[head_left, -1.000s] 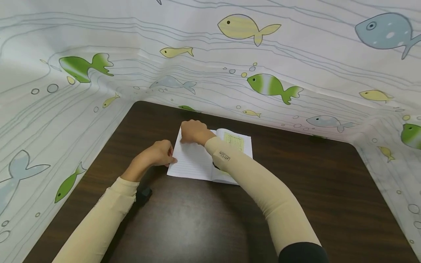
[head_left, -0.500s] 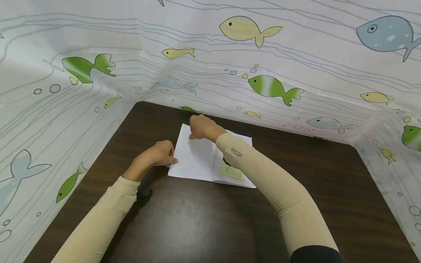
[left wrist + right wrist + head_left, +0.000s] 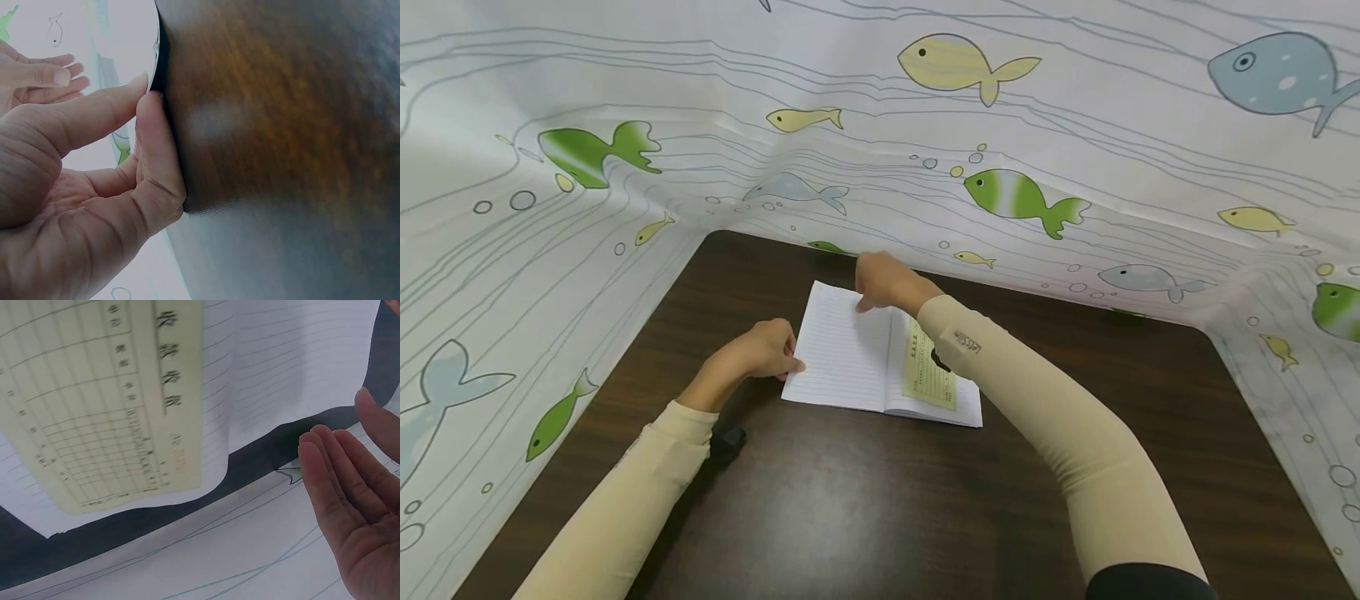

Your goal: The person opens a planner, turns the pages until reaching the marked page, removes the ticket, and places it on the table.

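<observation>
An open lined notebook (image 3: 842,354) lies on the dark table, its spine running front to back. On its right page is a pale yellow-green printed receipt slip (image 3: 930,375), which carries printed characters and ruled lines in the right wrist view. My left hand (image 3: 760,348) pinches the left edge of the notebook between thumb and forefinger; the left wrist view shows the thumb (image 3: 115,106) on top and the forefinger below. My right hand (image 3: 883,281) is over the far edge of the notebook near the spine. Its fingers (image 3: 337,487) are nearly straight, with the thumb apart and nothing between them.
A dark brown wood-grain table (image 3: 835,500) spreads around the notebook. White sheeting (image 3: 880,142) printed with fish encloses it at the back and both sides. A small black object (image 3: 727,442) sits by the left wrist.
My right hand has moved rightward along the far part of the left page toward the spine, and its forearm has shifted right, baring more of the slip. The left hand keeps its place.
</observation>
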`<state>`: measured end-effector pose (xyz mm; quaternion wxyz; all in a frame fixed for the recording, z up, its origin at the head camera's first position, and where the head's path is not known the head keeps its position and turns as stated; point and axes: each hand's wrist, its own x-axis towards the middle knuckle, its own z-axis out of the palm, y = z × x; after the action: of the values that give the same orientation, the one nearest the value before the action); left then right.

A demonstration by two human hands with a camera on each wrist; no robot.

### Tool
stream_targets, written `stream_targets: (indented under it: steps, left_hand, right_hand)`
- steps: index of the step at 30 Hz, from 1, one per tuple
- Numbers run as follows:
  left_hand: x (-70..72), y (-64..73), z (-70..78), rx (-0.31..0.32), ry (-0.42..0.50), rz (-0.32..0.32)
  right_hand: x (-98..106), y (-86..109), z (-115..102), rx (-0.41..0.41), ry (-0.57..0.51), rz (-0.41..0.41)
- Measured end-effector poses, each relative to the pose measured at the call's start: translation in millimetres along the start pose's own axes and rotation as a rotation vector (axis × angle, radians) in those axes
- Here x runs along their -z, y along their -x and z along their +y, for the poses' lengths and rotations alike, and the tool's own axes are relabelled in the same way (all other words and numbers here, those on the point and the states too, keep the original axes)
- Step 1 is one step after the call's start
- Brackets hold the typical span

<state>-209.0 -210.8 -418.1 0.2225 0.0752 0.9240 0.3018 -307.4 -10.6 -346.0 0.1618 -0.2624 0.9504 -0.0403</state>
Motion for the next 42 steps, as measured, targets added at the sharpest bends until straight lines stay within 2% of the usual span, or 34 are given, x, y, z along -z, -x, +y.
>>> stream_targets:
  steps: [5,13,27,33,38,42]
  left_hand:
    - [0.1,0.4,0.0,0.004,-0.011,-0.009]
    - [2.9,2.8,1.2,-0.006,0.013,-0.015]
    - [1.1,4.1,3.0,-0.013,0.009,-0.001]
    - [0.1,0.8,-0.7,-0.006,0.017,-0.007]
    - [0.5,0.9,-0.7,-0.011,0.019,-0.01]
    - [0.4,0.9,0.1,-0.014,0.02,-0.005]
  right_hand:
    - [4,4.0,6,-0.012,-0.024,-0.014]
    - [10,12.4,23,-0.023,-0.011,0.006]
    - [12,24.4,86,-0.148,0.0,-0.003]
    - [6,29.2,106,-0.214,-0.047,0.013]
    - [3,32.0,111,-0.199,-0.061,0.039]
    - [0,35.2,115,-0.182,-0.049,0.0]
